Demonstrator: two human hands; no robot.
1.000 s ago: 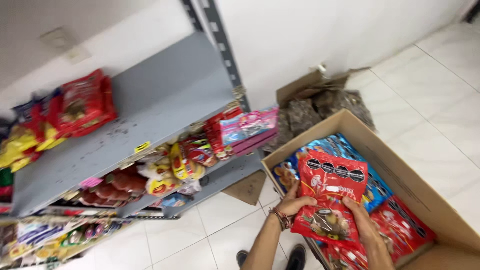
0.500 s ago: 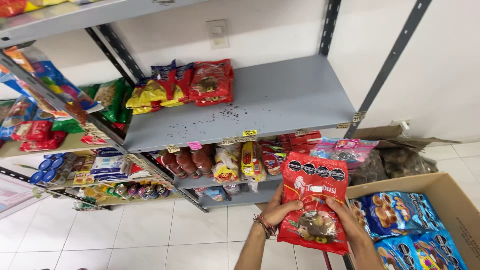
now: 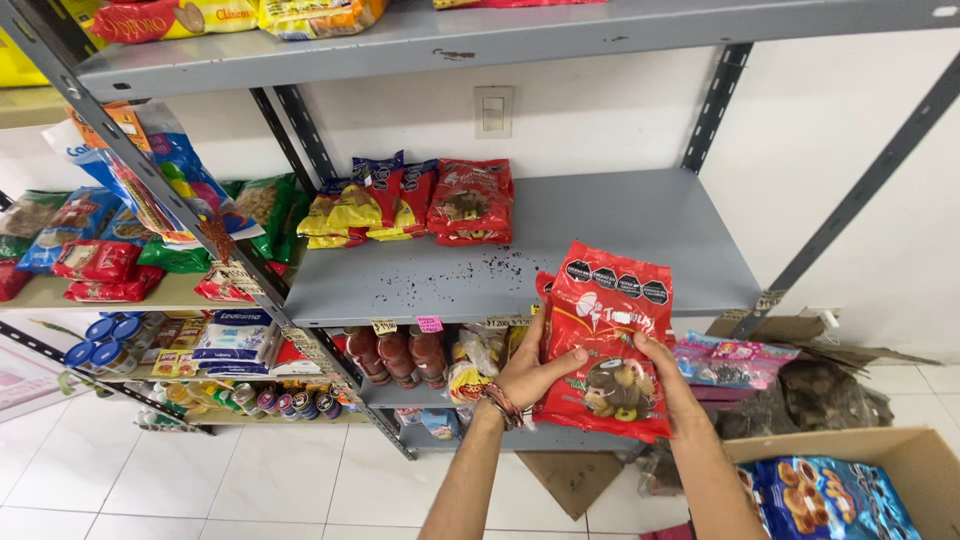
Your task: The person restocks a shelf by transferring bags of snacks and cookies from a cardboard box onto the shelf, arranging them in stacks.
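I see the grey metal shelving unit (image 3: 620, 225) filling most of the frame, its middle shelf largely bare, with dark crumbs scattered near the front edge. At the back of that shelf, centre of the frame, stand red snack bags (image 3: 470, 200) beside yellow and dark blue snack bags (image 3: 355, 205). The top shelf, along the upper edge, carries red and yellow packets (image 3: 200, 15). The shelf below the middle one holds red sauce bottles (image 3: 395, 355) and small packets behind price tags. At the left of the frame a second rack holds green, blue and red bags (image 3: 95, 250), with blue-lidded tubs (image 3: 105, 335) beneath.

In the lower right corner, an open cardboard box (image 3: 900, 455) contains blue cookie packs (image 3: 825, 500); only a corner of the box shows. Flattened cardboard (image 3: 800, 330) lies behind it on the white tiled floor (image 3: 200, 480).

Just right of centre, in front of the middle shelf's front edge, I hold the red cookie bag (image 3: 605, 340) upright. My left hand (image 3: 530, 370) grasps its left edge, thumb across the front. My right hand (image 3: 670, 385) grips the right edge, fingers behind.
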